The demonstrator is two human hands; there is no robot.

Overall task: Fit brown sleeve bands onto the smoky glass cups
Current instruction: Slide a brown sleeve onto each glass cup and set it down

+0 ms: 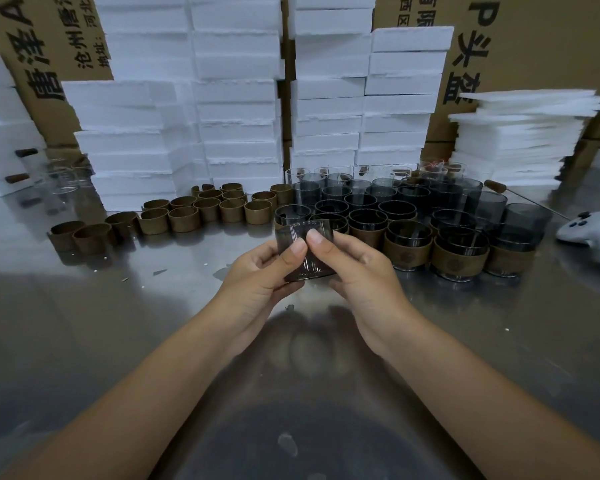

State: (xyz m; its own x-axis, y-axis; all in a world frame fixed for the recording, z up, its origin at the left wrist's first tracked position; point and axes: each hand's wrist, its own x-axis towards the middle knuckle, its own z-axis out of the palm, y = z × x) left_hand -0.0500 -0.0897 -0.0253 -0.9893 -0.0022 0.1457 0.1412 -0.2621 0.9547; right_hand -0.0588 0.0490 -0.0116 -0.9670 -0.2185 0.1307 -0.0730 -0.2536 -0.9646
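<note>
Both hands are raised over the steel worktop (118, 341), gripping one smoky glass cup (303, 258) between them near the middle of the view. The left hand (264, 271) curls round the cup's left side with its thumb laid across the glass. The right hand (357, 268) wraps the right side, its thumb tip pressed on the wall beside the left thumb. The cup is held tilted, clear of the worktop, and no brown shows on the part of its wall that is visible between the fingers. Loose brown sleeve bands (184, 218) stand on edge in an uneven row to the left and behind, reaching from the far left up to the cluster of glasses. To the right, just behind the hands, banded cups (407, 249) stand in the front rows with brown sleeves round their lower walls. Bare smoky cups (361, 199) are packed close together behind them. A white controller (589, 233) lies at the right edge. Stacks of white foam blocks (236, 98) rise along the back, with a pile of thinner foam sheets (520, 140) to the right and printed cardboard boxes (541, 46) behind.
</note>
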